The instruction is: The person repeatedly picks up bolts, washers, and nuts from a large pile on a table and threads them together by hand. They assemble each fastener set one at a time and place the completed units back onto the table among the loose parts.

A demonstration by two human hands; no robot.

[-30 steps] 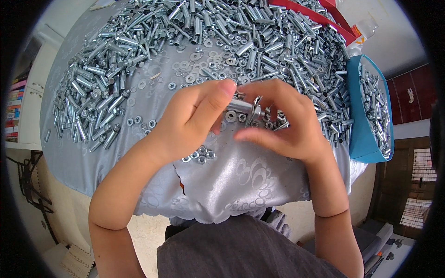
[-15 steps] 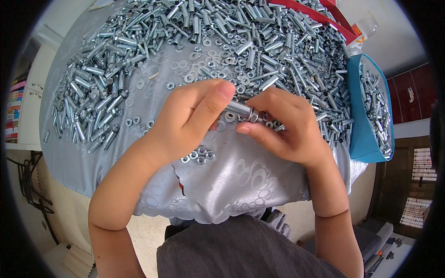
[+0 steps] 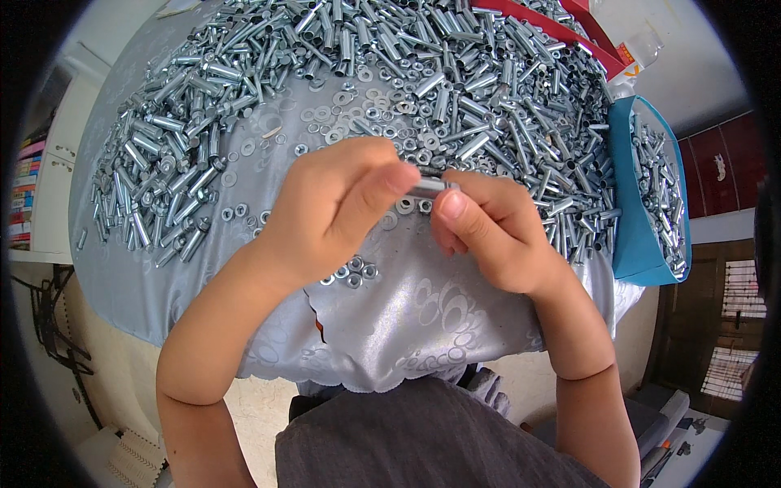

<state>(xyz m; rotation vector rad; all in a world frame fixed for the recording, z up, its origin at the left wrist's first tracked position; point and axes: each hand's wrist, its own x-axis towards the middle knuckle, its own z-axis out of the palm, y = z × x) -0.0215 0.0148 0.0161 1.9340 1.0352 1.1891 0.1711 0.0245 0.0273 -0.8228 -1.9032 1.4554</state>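
Note:
A shiny metal expansion bolt (image 3: 429, 188) with a smooth sleeve is held level between my hands over the near part of the table. My left hand (image 3: 325, 207) is closed around its left end, thumb along the top. My right hand (image 3: 492, 228) pinches the right end, and the thumb and fingers cover the nut there. Just below my left hand a small cluster of hex nuts (image 3: 355, 281) lies on the cloth. Loose flat washers (image 3: 322, 114) and nuts are scattered beyond my hands.
A big heap of bolts and sleeves (image 3: 488, 106) spans the far side, with another pile (image 3: 171, 154) at the left. At the right stands a blue bin (image 3: 625, 195) filled with hardware. A red tray (image 3: 561, 32) sits at the back right. Grey patterned cloth (image 3: 423, 325) covers the table.
My right thumb has moved up and over the bolt's right end, hiding the nut and washer that showed before. My left hand keeps its grip almost in place.

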